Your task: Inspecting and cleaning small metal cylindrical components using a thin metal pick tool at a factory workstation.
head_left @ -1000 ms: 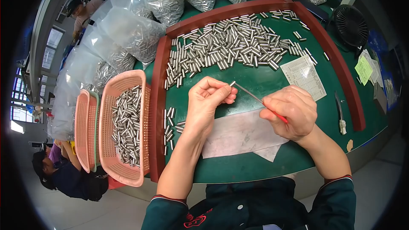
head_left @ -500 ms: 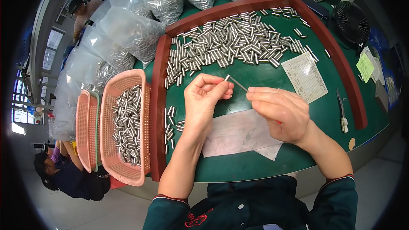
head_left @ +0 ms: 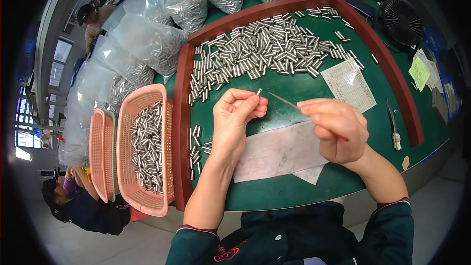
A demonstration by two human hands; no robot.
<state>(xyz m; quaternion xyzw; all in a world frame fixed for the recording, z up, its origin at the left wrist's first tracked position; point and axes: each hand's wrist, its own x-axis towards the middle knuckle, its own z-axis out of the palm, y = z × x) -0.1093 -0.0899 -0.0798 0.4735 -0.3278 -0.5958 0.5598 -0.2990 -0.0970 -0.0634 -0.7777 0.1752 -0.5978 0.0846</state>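
Between thumb and fingers, my left hand pinches a small shiny metal cylinder. My right hand is closed on a thin pointed metal rod, whose tip stops short of the cylinder, apart from it. Beyond both hands, a heap of loose metal cylinders covers the far part of the green tabletop. A pale, stained cloth lies flat below my hands. Several more cylinders rest left of my left wrist.
A dark red wooden border edges the work area. Left of it stand a pink basket holding cylinders and another pink basket. Filled plastic bags line the back. A printed sheet, tweezers and a black fan are at right.
My right hand has moved right, drawing the rod's tip away from the cylinder. My left hand keeps its pinch on the cylinder, now tilted more upright.
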